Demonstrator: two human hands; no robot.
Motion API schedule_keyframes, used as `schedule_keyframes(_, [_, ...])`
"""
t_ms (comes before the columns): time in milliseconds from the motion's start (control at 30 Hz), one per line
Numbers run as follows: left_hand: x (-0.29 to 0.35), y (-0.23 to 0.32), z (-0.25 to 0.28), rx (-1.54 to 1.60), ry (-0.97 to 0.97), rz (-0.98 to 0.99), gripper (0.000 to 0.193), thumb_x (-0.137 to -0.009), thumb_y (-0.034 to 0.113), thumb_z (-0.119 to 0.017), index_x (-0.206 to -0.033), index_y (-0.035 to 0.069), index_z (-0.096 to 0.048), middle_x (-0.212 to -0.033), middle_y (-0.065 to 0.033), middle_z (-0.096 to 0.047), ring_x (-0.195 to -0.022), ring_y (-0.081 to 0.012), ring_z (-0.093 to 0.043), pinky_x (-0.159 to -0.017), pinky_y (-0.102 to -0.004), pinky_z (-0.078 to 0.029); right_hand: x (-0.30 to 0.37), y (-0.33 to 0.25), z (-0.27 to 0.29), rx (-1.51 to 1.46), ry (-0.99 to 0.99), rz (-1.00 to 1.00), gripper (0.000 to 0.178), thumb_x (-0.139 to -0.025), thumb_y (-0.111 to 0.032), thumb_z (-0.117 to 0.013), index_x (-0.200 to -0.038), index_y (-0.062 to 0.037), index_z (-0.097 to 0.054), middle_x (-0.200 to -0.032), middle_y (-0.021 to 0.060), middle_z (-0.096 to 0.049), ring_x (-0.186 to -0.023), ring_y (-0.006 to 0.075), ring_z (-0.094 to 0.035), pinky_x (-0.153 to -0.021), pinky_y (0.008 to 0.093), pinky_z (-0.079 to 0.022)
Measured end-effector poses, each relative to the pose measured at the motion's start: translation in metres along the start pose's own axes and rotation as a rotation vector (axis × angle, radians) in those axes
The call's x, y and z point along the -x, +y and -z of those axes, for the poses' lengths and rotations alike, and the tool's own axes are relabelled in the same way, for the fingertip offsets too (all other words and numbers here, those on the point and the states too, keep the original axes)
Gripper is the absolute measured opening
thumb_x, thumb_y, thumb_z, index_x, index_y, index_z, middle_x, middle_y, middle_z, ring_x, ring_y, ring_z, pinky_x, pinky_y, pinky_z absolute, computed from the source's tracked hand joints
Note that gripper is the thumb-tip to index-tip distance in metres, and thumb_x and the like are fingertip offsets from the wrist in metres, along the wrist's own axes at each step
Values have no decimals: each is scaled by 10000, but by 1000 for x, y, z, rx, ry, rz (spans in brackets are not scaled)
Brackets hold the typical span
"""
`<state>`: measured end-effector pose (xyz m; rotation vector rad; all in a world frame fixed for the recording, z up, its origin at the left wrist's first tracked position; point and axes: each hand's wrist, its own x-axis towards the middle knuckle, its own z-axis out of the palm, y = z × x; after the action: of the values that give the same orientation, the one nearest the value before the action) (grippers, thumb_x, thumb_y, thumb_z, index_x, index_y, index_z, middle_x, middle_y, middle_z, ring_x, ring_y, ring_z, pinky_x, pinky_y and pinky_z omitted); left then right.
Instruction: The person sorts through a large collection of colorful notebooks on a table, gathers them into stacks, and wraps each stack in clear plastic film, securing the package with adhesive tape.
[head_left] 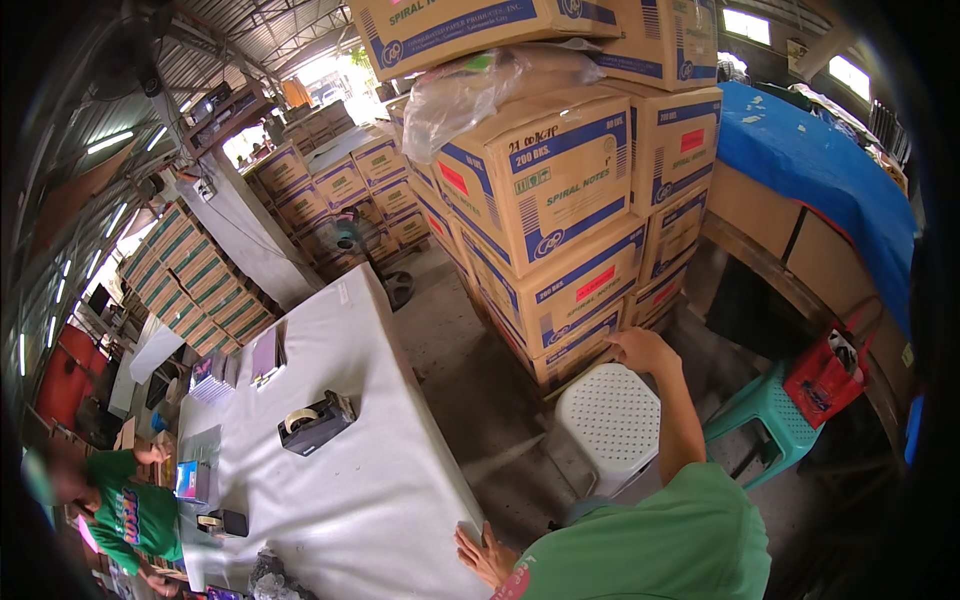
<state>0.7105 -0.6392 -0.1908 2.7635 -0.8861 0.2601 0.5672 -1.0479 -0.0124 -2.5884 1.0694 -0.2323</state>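
My left hand (487, 556) rests at the near right edge of the white-covered table (400, 470), fingers spread and holding nothing I can see. My bare right arm reaches forward from a green sleeve. Its hand (646, 352) is just above the far side of a white plastic stool (607, 425), beside the lower cartons of a tall stack (550, 270). The right fingers are loosely bent and apart, with no object visible in them. Whether they touch the stool or the carton is unclear.
On the table are a black tape dispenser (316, 424), a smaller dispenser (222, 523) and stacked notebooks (213, 378). A person in green (130, 505) works at its left side. A green stool (765, 420) bearing a red bag (828, 372) stands right, below a blue tarp (815, 165).
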Motion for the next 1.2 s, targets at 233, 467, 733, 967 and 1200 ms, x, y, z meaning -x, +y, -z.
schedule_keyframes(233, [-58, 12, 46, 409, 84, -73, 770, -657, 192, -718, -1344, 131, -375, -1468, -256, -130, -1349, -461, -143, -1042, -587, -209, -18, -12, 89, 146, 426, 175, 402, -745, -39, -540, -1136, -121, -589, -932, 183, -626, -856, 370, -605, -741, 461, -489])
schedule_keyframes(467, [-303, 106, 210, 502, 466, -632, 760, -707, 61, -700, -1380, 111, -351, -1448, -283, -138, -1319, -495, -176, -1064, -532, -227, -131, -31, 246, 126, 1107, 102, 445, -766, -111, -623, -1198, -146, -520, -1122, 139, -554, -1014, 333, -546, -809, 425, -470])
schedule_keyframes(733, [-487, 307, 340, 768, 647, -991, 812, -690, 154, -729, -1398, 162, -333, -1431, -276, -174, -1326, -447, -212, -1053, -470, -290, -271, -9, 313, 14, 1462, 235, 375, -705, -131, -692, -1062, -148, -581, -1119, 50, -512, -1019, 286, -514, -814, 380, -457])
schedule_keyframes(967, [-560, 414, 344, 701, 730, -1002, 701, -823, 354, -631, -1424, 222, -295, -1414, -312, -188, -1310, -456, -250, -1026, -473, -326, -271, 1, 314, 322, 1524, 501, 90, -744, -48, -621, -816, -90, -588, -933, 21, -600, -863, 221, -574, -751, 325, -454])
schedule_keyframes(1200, [-586, 435, 325, 749, 826, -962, 606, -907, 437, -490, -1433, 226, -276, -1387, -301, -232, -1280, -443, -291, -1011, -482, -336, -204, 9, 322, 301, 1587, 603, 132, -743, 34, -617, -850, -44, -621, -940, 72, -648, -856, 225, -619, -739, 309, -494])
